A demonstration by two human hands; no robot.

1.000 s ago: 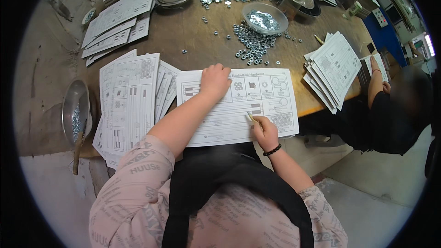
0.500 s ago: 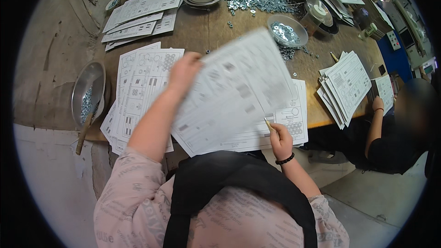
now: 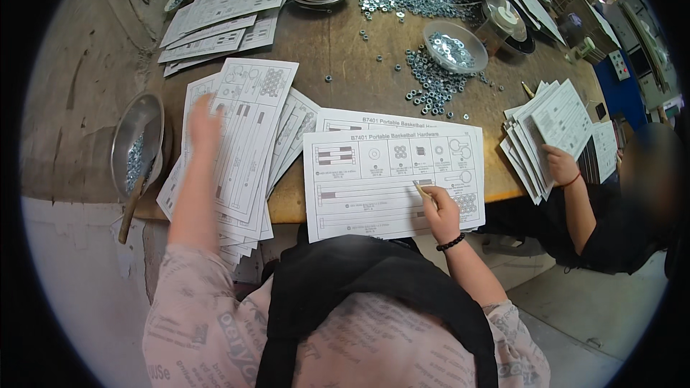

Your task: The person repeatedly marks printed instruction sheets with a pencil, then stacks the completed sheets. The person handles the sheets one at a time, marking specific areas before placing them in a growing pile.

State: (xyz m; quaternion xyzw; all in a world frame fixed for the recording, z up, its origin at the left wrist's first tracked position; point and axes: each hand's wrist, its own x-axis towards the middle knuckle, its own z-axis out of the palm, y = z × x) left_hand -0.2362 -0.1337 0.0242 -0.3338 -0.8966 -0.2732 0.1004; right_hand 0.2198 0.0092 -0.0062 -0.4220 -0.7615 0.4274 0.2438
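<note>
My left hand is on the left over a fanned pile of printed white sheets; its fingers are smeared by motion, so their grip does not show. My right hand is closed around a slim pen-like tool with a yellowish body and a metal-looking tip. That hand rests at the right side of a white sheet printed with line drawings of hardware. Beneath this sheet, another one sticks out at the far edge.
Beyond the sheets lie loose metal nuts and a clear bowl of them. A metal scoop pan is at left. More sheets are stacked far left. At right, a co-worker's hand touches another stack.
The sheet my left hand held up in front of me is now off to the left on the pile, uncovering the sheet below and some nuts. The co-worker's hand has moved to the right-hand stack.
</note>
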